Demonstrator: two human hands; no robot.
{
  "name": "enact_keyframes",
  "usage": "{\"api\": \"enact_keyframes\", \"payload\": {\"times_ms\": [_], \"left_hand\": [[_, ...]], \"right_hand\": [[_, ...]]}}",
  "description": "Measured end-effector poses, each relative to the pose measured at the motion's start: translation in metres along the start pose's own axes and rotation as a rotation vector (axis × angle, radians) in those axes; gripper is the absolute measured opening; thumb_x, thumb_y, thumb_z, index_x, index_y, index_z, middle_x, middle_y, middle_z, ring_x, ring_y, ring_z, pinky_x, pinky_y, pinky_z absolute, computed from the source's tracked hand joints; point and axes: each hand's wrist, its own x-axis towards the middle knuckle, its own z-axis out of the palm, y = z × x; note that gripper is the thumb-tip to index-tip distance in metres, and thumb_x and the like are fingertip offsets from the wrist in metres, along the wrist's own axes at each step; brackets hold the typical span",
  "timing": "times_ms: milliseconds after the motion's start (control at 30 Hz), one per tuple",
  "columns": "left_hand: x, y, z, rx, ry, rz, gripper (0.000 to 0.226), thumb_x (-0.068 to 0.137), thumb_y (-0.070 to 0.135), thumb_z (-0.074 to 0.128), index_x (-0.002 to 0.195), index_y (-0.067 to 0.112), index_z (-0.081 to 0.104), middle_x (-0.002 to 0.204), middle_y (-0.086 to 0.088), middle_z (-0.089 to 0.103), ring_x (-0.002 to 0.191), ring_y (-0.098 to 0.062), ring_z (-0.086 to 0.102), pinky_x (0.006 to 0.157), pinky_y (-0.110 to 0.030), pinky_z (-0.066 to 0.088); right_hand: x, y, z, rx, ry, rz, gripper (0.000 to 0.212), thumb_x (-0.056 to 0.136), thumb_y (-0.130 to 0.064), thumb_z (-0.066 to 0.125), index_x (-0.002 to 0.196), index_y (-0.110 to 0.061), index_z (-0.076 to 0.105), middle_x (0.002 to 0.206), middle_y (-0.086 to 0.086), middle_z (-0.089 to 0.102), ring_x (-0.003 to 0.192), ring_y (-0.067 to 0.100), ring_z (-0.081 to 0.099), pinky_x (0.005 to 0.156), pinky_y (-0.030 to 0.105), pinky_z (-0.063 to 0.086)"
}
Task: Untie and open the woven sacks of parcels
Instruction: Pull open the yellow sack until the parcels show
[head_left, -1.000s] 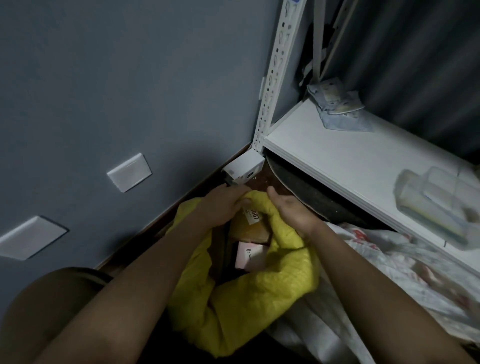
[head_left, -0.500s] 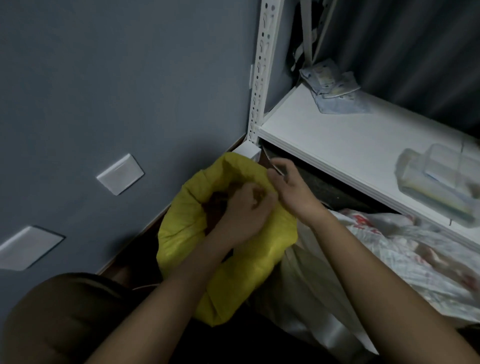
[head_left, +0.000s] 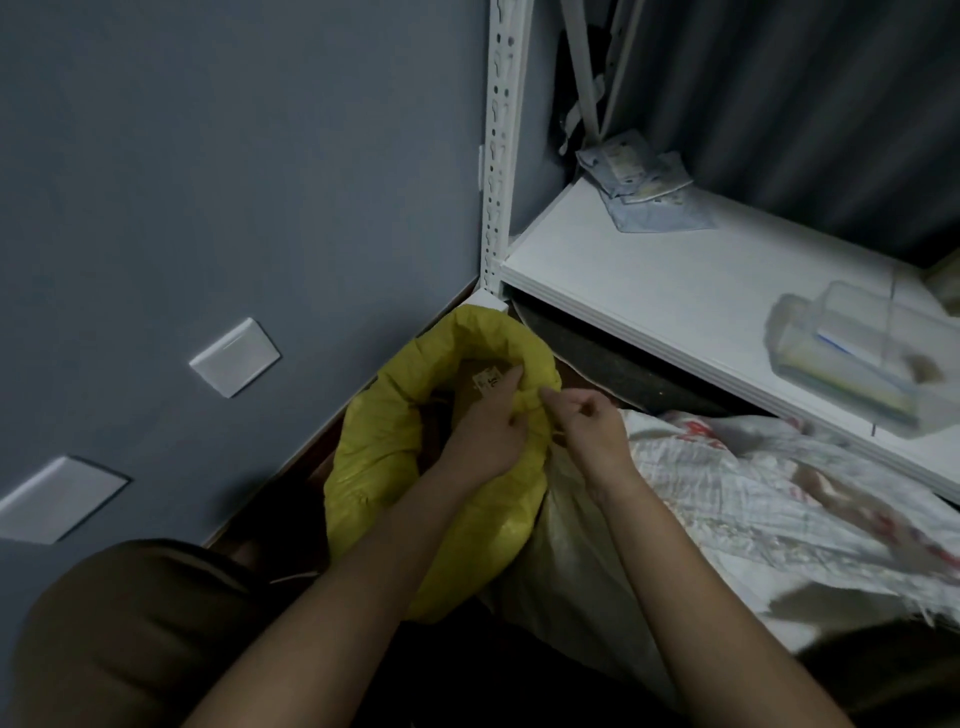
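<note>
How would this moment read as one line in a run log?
yellow woven sack: mouth open, parcels visible | left hand: grips rim | right hand: pinches rim | white sack: untouched

Open sack (head_left: 384, 467) in the wall corner, shelf (head_left: 675, 291) to its right, second sack (head_left: 753, 493) beneath the shelf.

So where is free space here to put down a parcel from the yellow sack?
The white shelf is bare in its middle, between the paper packets at the back corner and the clear box on the right. The floor is crowded: the yellow sack fills the wall corner, with the white sack against it. Both hands, left and right, hold the yellow sack's rim.
</note>
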Motion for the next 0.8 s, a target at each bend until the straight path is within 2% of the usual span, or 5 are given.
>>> {"api": "enact_keyframes", "payload": {"times_ms": [200,367,500,633,800], "left_hand": [[-0.015,0.0,-0.007,-0.017,-0.115,-0.006,0.076,0.095,0.026,0.052,0.151,0.027,0.0,0.157,0.004,0.013,0.144,-0.016,0.015,0.112,-0.028,0.023],[-0.023,-0.001,-0.013,-0.497,-0.016,-0.14,0.047,0.095,0.039,0.049,0.14,0.029,0.04,0.135,0.012,0.043,0.123,-0.01,0.044,0.1,-0.03,0.041],[-0.011,-0.012,0.007,-0.181,0.224,0.005,0.01,0.092,0.014,0.056,0.09,0.019,0.064,0.081,0.006,0.063,0.078,-0.012,0.059,0.065,-0.02,0.046],[-0.007,-0.009,0.025,0.109,0.311,0.153,0.016,0.094,0.012,0.049,0.097,0.012,0.064,0.084,0.006,0.059,0.077,-0.01,0.054,0.071,-0.022,0.042],[-0.007,0.002,0.005,-0.593,-0.044,-0.152,0.021,0.083,0.005,0.045,0.072,0.011,0.062,0.075,-0.012,0.055,0.073,-0.023,0.052,0.075,-0.036,0.042]], "right_hand": [[0.0,-0.012,0.003,0.024,-0.158,0.013,0.022,0.089,-0.019,0.064,0.081,0.001,0.065,0.073,0.016,0.058,0.065,0.024,0.056,0.062,0.032,0.048],[0.001,-0.012,-0.003,0.487,-0.484,0.248,0.028,0.094,-0.007,0.05,0.12,-0.001,0.059,0.103,0.015,0.067,0.091,0.024,0.065,0.077,0.032,0.058],[-0.007,0.007,0.006,0.26,-0.146,0.05,0.018,0.085,-0.012,0.068,0.103,-0.008,0.066,0.097,0.016,0.069,0.087,0.025,0.065,0.077,0.031,0.054],[-0.041,0.016,-0.008,-0.144,0.031,-0.222,0.018,0.094,-0.029,0.058,0.089,-0.016,0.069,0.078,-0.003,0.067,0.073,0.005,0.06,0.064,0.012,0.044],[-0.063,0.023,-0.007,-0.098,-0.332,-0.017,0.038,0.097,-0.048,0.041,0.125,-0.031,0.059,0.123,-0.01,0.06,0.115,0.006,0.054,0.101,0.029,0.042]]}}
